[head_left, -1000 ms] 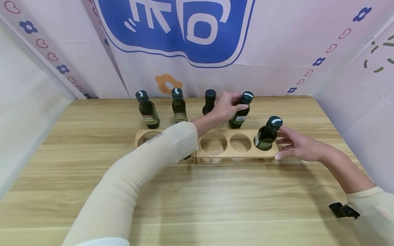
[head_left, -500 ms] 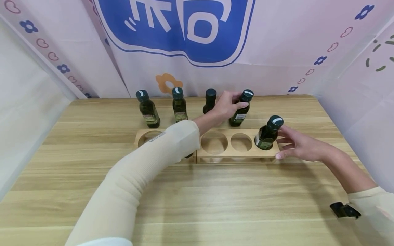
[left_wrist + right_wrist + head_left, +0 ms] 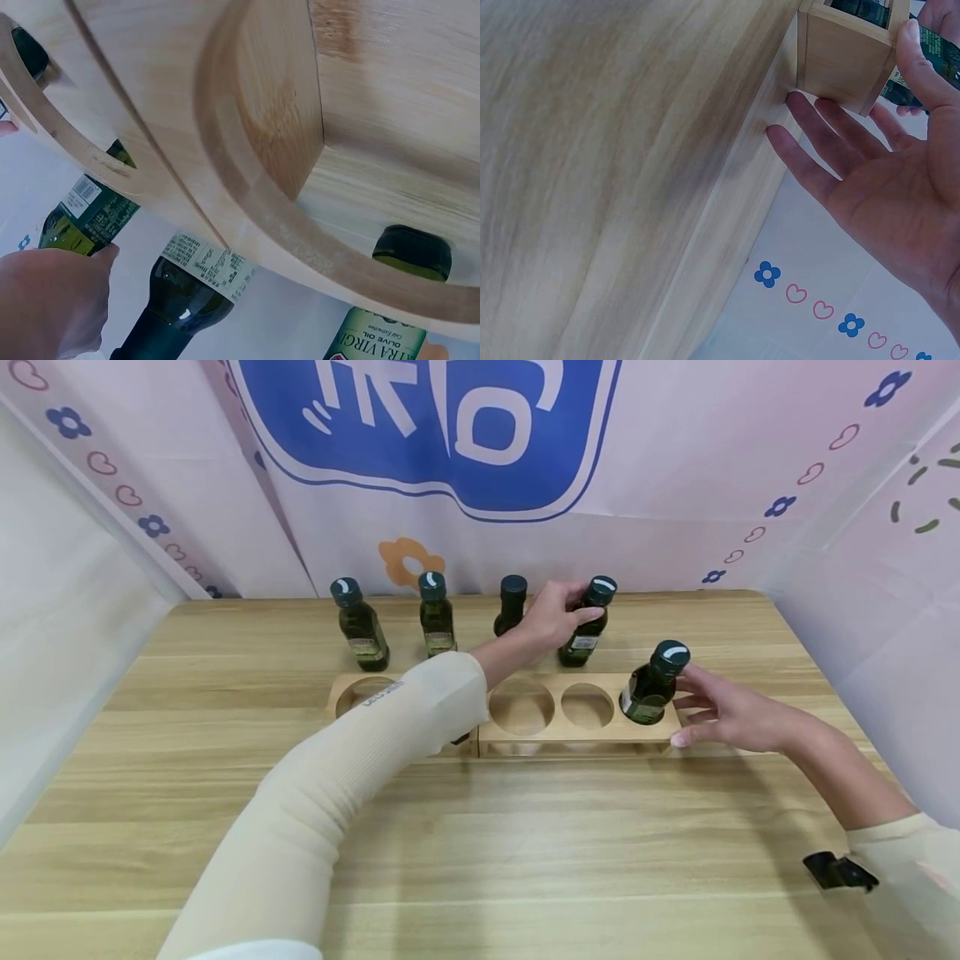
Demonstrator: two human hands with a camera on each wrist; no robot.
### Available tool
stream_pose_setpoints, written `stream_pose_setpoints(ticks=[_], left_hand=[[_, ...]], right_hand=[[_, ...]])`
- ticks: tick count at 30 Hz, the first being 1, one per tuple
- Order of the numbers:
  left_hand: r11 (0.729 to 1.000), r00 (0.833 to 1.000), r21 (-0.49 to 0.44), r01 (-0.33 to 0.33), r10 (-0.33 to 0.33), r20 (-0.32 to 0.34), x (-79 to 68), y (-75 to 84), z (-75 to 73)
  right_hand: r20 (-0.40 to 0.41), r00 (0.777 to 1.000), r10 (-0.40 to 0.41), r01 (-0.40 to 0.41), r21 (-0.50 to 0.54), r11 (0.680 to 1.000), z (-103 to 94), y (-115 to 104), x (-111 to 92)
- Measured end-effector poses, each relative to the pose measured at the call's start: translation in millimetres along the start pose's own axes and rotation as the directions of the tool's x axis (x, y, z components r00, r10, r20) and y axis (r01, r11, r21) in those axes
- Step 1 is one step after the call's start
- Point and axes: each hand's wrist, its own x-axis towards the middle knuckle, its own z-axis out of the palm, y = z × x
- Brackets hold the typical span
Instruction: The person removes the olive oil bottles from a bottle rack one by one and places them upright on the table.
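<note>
My left hand [image 3: 553, 614] grips a dark green olive oil bottle [image 3: 583, 643] near its neck, behind the wooden rack [image 3: 555, 735]. In the left wrist view, that bottle's back label [image 3: 84, 196] faces the camera. My right hand [image 3: 738, 714] rests at the rack's right end, fingers spread and thumb at its front corner; the right wrist view shows its fingers [image 3: 821, 142] extended beside the end panel [image 3: 847, 56]. One green-capped bottle [image 3: 648, 693] stands in the rightmost hole. The two holes to its left hold nothing. My left sleeve hides part of the rack's left half.
Three more bottles stand behind the rack: one at far left [image 3: 363, 639], one beside it [image 3: 437, 622] and one partly hidden by my left forearm [image 3: 512, 606]. A printed cloth [image 3: 652, 552] hangs along the back edge of the wooden table [image 3: 570, 860].
</note>
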Motion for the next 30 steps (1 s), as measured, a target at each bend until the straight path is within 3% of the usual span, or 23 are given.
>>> stream_pose_setpoints(ticks=[7, 17, 23, 30], left_hand=[[1.0, 1.0, -0.01, -0.009, 0.009, 0.007, -1.4, -0.5, -0.1], [0.998, 0.999, -0.052, 0.044, -0.045, -0.01, -1.2, -0.6, -0.9], [0.996, 0.996, -0.04, 0.084, -0.085, -0.017, -2.0, 0.6, -1.5], [0.996, 0.996, 0.009, 0.089, -0.089, -0.023, -5.9, 5.5, -3.6]], right_hand=[[0.001, 1.0, -0.014, 0.014, -0.001, 1.0, 0.0, 0.5, 0.0], [-0.001, 1.0, -0.003, 0.003, -0.006, 1.0, 0.6, -0.6, -0.6], [-0.002, 1.0, -0.012, 0.012, -0.002, 1.0, 1.3, -0.6, -0.8], [0.0, 1.0, -0.019, 0.019, 0.003, 1.0, 1.1, -0.5, -1.1]])
